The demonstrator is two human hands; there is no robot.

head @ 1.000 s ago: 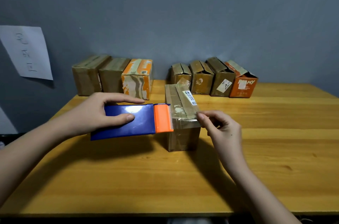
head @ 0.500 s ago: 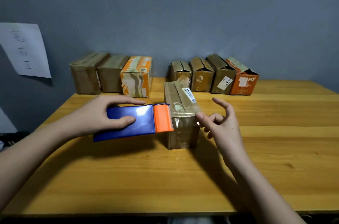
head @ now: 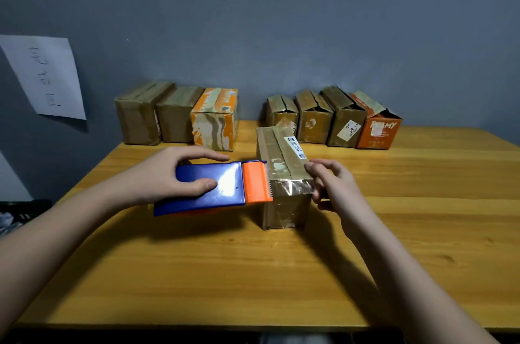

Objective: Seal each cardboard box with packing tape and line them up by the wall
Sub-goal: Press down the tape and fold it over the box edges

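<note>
Both forearms are bare up to the frame edge, with no sleeve showing. The left hand (head: 171, 172) and right hand (head: 334, 186) wear no gloves, rings, watch or bracelet; fingernails are short and unpainted.

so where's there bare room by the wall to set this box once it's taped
The gap at the wall between the orange patterned box and the small brown box is bare, straight behind the box being taped. The table right of the orange box is also free. Both rows themselves are packed side by side.
</note>
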